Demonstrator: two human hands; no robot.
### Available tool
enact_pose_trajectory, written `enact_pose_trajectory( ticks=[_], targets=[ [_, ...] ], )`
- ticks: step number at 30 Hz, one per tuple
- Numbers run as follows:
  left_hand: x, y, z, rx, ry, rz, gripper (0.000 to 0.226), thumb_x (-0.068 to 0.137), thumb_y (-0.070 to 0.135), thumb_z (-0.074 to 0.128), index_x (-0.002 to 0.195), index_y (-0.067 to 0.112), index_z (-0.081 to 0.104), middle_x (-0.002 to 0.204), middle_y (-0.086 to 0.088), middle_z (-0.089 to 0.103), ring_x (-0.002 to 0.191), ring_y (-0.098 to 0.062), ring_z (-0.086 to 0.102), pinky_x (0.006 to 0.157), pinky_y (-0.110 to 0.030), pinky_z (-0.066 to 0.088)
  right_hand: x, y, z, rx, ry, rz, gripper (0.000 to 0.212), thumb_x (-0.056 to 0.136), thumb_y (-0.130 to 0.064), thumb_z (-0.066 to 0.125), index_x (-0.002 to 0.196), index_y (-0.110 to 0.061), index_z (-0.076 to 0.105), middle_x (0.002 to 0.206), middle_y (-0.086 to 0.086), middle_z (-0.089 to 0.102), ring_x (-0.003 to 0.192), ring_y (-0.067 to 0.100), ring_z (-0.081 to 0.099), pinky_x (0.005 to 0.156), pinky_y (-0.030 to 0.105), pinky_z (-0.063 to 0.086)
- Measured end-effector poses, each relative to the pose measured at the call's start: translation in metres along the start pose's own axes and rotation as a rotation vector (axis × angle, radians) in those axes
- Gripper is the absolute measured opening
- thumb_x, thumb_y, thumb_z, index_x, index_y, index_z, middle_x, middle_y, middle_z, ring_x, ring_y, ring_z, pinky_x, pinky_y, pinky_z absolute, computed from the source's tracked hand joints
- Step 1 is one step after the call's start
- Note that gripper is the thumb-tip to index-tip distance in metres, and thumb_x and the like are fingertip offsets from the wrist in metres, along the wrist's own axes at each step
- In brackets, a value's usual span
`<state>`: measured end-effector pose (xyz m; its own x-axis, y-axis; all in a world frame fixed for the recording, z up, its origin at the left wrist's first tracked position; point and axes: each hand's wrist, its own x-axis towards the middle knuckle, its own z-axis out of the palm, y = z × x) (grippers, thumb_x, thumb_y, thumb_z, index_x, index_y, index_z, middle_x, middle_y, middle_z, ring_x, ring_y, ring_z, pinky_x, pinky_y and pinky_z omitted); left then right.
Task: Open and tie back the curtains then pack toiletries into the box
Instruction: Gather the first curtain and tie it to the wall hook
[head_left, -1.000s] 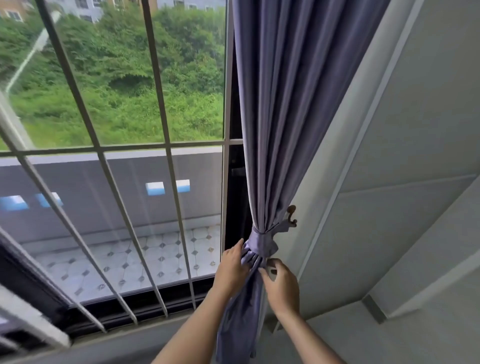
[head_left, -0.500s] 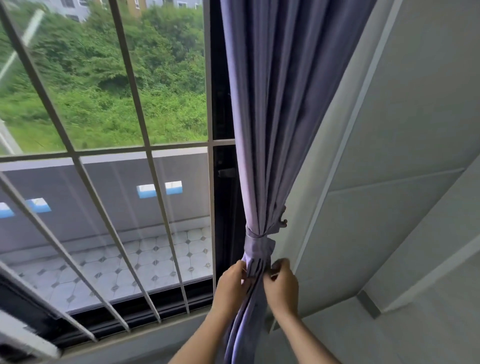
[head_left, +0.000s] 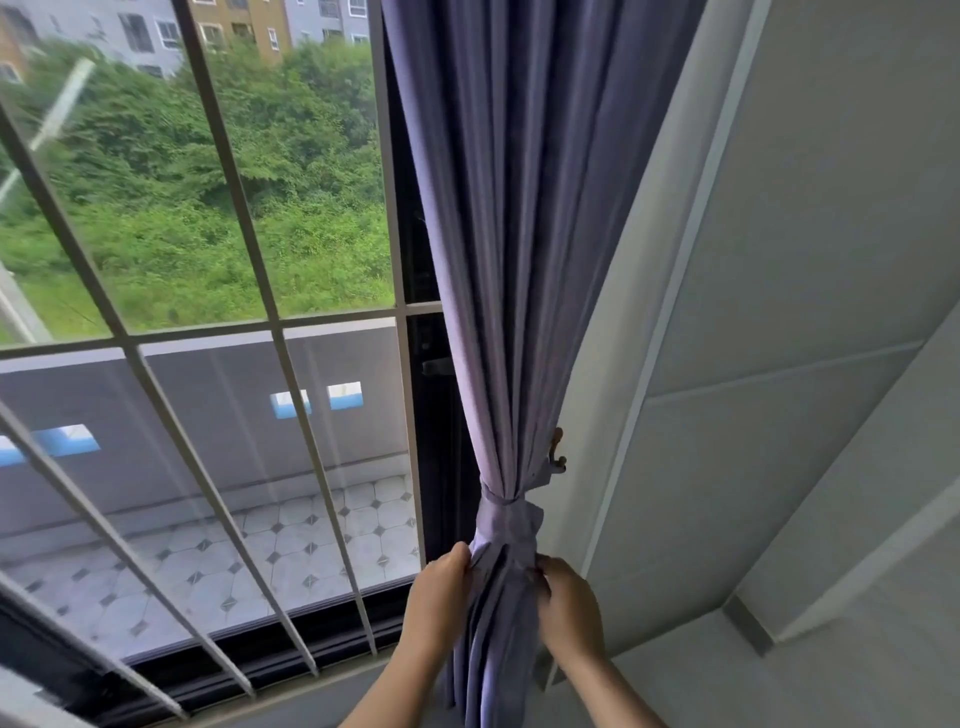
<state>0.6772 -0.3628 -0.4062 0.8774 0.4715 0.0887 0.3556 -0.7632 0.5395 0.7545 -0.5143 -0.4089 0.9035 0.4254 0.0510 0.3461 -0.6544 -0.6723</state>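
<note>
At nine o'clock the window (head_left: 197, 322) is filling the left half of the view, its pale bars (head_left: 291, 395) slanting down toward the sill at seven o'clock, with a tiled balcony floor and green slope lying beyond the glass. The dark window frame (head_left: 415, 364) is running upright just left of centre, touching the curtain's left edge. The purple curtain (head_left: 519, 234) is hanging gathered from twelve o'clock down to six, cinched by a matching tieback (head_left: 506, 512) whose band is reaching right to a small wall hook (head_left: 558, 452). Just below the tieback, the left hand (head_left: 439, 592) is pinching the curtain's left edge with curled fingers, and the right hand (head_left: 569, 605) is gripping the folds on the right edge; the two hands are sitting close, with only the bunched cloth between them. From one to five o'clock the pale wall panels (head_left: 779, 312) are standing bare, leaving open room right of the right hand, while the left hand is working just beside the frame and near the bars.
</note>
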Motion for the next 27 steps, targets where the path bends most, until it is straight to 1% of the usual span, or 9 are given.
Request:
enact_pose_trajectory(
  ticks=[3,7,10,14,16,18,20,24,27],
  targets=[
    [0.000,-0.003,0.000,0.086,0.003,-0.007,0.021,0.087,0.007,0.044,0.075,0.015,0.029,0.066,-0.003,0.045,0.057,-0.022,0.033,0.053,-0.031,0.023,0.008,-0.002,-0.001,-0.115,-0.051,0.027,0.024,0.098,-0.027,0.040,0.098,-0.021,0.063,0.096,-0.004,0.065,0.087,0.016,0.062,0.071,0.029,0.048],
    [0.004,-0.001,-0.002,0.082,-0.038,-0.039,0.013,0.088,0.014,0.047,0.080,0.014,0.037,0.073,-0.004,0.057,0.066,-0.028,0.053,0.054,-0.034,0.036,0.016,-0.025,-0.004,-0.149,-0.068,0.065,0.016,0.094,-0.020,0.040,0.084,-0.020,0.054,0.093,0.001,0.066,0.086,0.023,0.062,0.062,0.030,0.042],
    [0.005,-0.003,-0.004,0.061,-0.075,-0.005,0.016,0.087,0.024,0.055,0.091,0.015,0.044,0.088,-0.001,0.062,0.077,-0.024,0.059,0.062,-0.034,0.047,0.009,-0.026,-0.003,-0.101,-0.145,0.107,0.011,0.090,-0.034,0.049,0.085,-0.024,0.050,0.091,-0.001,0.065,0.078,0.022,0.060,0.060,0.030,0.041],
    [0.008,-0.004,-0.005,0.101,-0.085,-0.040,0.014,0.086,0.026,0.052,0.093,0.015,0.049,0.088,-0.001,0.063,0.079,-0.024,0.058,0.061,-0.033,0.045,0.005,-0.024,0.003,-0.112,-0.232,0.162,0.034,0.080,-0.054,0.057,0.094,-0.023,0.062,0.092,-0.002,0.069,0.084,0.022,0.064,0.060,0.029,0.043],
    [0.010,-0.003,-0.001,0.116,-0.085,-0.054,0.012,0.087,0.026,0.050,0.088,0.013,0.048,0.084,-0.003,0.061,0.076,-0.023,0.056,0.059,-0.033,0.042,0.007,-0.028,0.006,-0.108,-0.246,0.169,0.039,0.079,-0.058,0.056,0.090,-0.022,0.063,0.091,0.000,0.070,0.078,0.024,0.062,0.059,0.028,0.043],
    [0.011,-0.001,0.002,0.111,-0.071,-0.048,0.012,0.088,0.024,0.048,0.082,0.013,0.046,0.078,-0.003,0.057,0.070,-0.021,0.049,0.058,-0.032,0.036,0.010,-0.032,0.010,-0.113,-0.262,0.167,0.032,0.083,-0.054,0.055,0.078,-0.022,0.058,0.089,0.002,0.070,0.075,0.025,0.060,0.059,0.027,0.041],
    [0.009,0.001,0.004,0.119,-0.058,-0.053,0.012,0.088,0.017,0.045,0.077,0.013,0.041,0.070,0.001,0.048,0.065,-0.019,0.042,0.055,-0.028,0.027,0.011,-0.032,0.012,-0.155,-0.277,0.147,0.023,0.090,-0.040,0.049,0.075,-0.023,0.053,0.091,0.003,0.069,0.084,0.026,0.064,0.062,0.027,0.041],
    [-0.003,-0.014,0.007,0.147,0.024,-0.091,0.022,0.083,0.004,0.051,0.073,0.018,0.036,0.071,-0.002,0.055,0.064,-0.025,0.050,0.056,-0.029,0.027,0.009,-0.010,-0.001,-0.384,-0.206,0.095,0.030,0.098,-0.018,0.033,0.118,-0.019,0.056,0.112,0.005,0.066,0.104,0.026,0.063,0.076,0.031,0.047],
    [-0.014,-0.012,0.016,0.189,-0.005,-0.087,0.010,0.089,0.009,0.050,0.083,0.017,0.048,0.083,-0.003,0.062,0.077,-0.024,0.060,0.063,-0.030,0.038,0.012,-0.007,-0.005,-0.441,-0.227,0.082,0.036,0.099,-0.016,0.029,0.129,-0.019,0.048,0.117,0.006,0.064,0.109,0.027,0.061,0.084,0.033,0.048]
  ],
)
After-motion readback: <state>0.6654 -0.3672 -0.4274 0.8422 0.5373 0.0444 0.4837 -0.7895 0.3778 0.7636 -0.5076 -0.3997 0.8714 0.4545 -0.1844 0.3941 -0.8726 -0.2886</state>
